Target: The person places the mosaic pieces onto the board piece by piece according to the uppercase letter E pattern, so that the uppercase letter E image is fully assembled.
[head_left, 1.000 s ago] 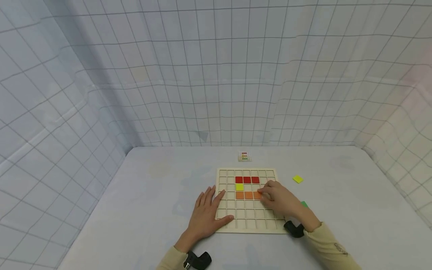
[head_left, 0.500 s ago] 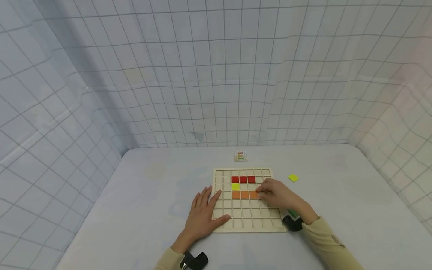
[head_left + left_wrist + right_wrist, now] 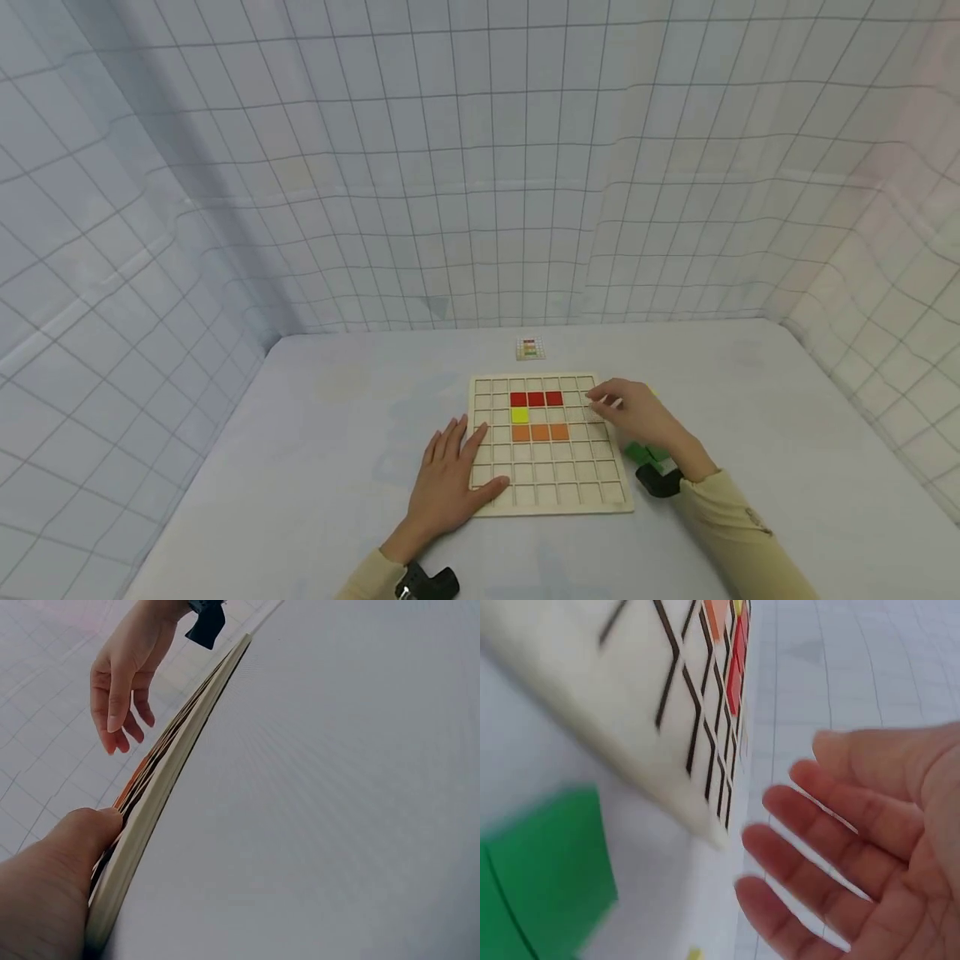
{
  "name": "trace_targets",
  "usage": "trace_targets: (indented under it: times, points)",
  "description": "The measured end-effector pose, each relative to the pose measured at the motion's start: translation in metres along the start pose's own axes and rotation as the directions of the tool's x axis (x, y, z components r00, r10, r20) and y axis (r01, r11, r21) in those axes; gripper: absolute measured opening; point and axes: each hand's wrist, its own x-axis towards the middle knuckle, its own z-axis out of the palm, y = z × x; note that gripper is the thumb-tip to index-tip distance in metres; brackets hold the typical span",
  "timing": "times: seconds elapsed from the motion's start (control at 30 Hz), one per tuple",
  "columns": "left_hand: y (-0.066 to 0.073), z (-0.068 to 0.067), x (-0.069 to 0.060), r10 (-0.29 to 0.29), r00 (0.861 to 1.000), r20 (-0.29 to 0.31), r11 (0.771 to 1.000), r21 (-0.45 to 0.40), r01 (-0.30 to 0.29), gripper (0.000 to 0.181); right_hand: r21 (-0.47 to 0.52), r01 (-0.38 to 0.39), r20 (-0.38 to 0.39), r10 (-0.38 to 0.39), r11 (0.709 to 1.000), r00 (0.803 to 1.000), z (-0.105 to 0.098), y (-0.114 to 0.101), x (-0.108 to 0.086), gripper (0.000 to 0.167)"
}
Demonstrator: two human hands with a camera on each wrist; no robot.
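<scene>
Board (image 3: 630,694) close in wrist views

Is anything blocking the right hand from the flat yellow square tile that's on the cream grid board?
Nothing visible: between the right hand and the yellow tile lie only bare cells of the board. Flat red square tiles border that path on the far side, flat orange square tiles on the near side.

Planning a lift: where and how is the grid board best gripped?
Probably by the left and right rims, coming from both sides, thumbs on top: the grid board is a flat slab with a thin edge, and the left hand lies across its left rim. Keep it level: red tiles, orange tiles and a yellow tile sit in its cells.
</scene>
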Motion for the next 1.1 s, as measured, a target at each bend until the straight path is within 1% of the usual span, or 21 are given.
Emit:
trace_targets:
  times: [0.1,0.17,0.2,0.27,0.33,0.4,0.47,0.53,0.67,0.8,0.9,1.03,1.1]
  points:
    - [0.001,0.001,0.0,-0.021,1.0,0.003,1.0,0.001,0.021,0.086,-0.056,-0.05,-0.109,0.044,0.997,0.993,-0.012,0.009,-0.002,0.022]
    - [0.002,0.001,-0.001,-0.028,1.0,0.002,1.0,0.0,0.028,0.086,-0.096,-0.096,-0.146,0.081,0.991,0.986,-0.019,0.016,-0.003,0.027]
    - [0.002,0.001,-0.001,-0.028,1.0,0.0,1.0,0.001,0.028,0.086,-0.111,-0.118,-0.151,0.101,0.987,0.983,-0.022,0.02,-0.003,0.03]
    - [0.002,0.001,-0.001,-0.021,1.0,-0.01,1.0,0.004,0.022,0.086,-0.134,-0.153,-0.131,0.136,0.979,0.982,-0.026,0.026,-0.005,0.038]
    - [0.001,0.0,-0.001,-0.015,1.0,-0.017,1.0,0.005,0.015,0.086,-0.168,-0.184,-0.089,0.171,0.968,0.981,-0.027,0.032,-0.006,0.045]
    - [0.0,-0.001,-0.001,-0.013,1.0,-0.019,1.0,0.006,0.014,0.085,-0.189,-0.198,-0.043,0.193,0.962,0.98,-0.027,0.035,-0.006,0.05]
    - [0.0,-0.002,-0.001,-0.014,1.0,-0.015,1.0,0.005,0.014,0.086,-0.211,-0.201,-0.006,0.205,0.956,0.979,-0.026,0.036,-0.006,0.051]
    - [-0.001,-0.002,-0.001,-0.011,1.0,-0.014,1.0,0.002,0.011,0.086,-0.225,-0.204,0.007,0.211,0.953,0.977,-0.024,0.036,-0.006,0.046]
    - [-0.001,-0.001,-0.001,-0.004,1.0,-0.015,1.0,0.002,0.004,0.086,-0.244,-0.176,0.006,0.183,0.954,0.983,-0.023,0.034,-0.005,0.032]
    - [-0.001,0.0,-0.001,0.002,1.0,-0.026,1.0,0.004,-0.002,0.086,-0.217,-0.16,0.002,0.165,0.963,0.986,-0.025,0.034,-0.005,0.024]
    - [0.0,0.001,-0.001,0.006,0.999,-0.031,1.0,0.007,-0.006,0.085,-0.185,-0.199,-0.018,0.199,0.962,0.98,-0.028,0.034,-0.006,0.025]
    - [0.001,0.002,0.0,0.008,1.0,-0.028,1.0,0.008,-0.008,0.086,-0.162,-0.28,-0.039,0.278,0.946,0.96,-0.032,0.035,-0.01,0.028]
    - [0.001,0.002,0.0,0.005,1.0,-0.02,1.0,0.009,-0.005,0.086,-0.154,-0.303,-0.033,0.302,0.94,0.953,-0.035,0.034,-0.012,0.027]
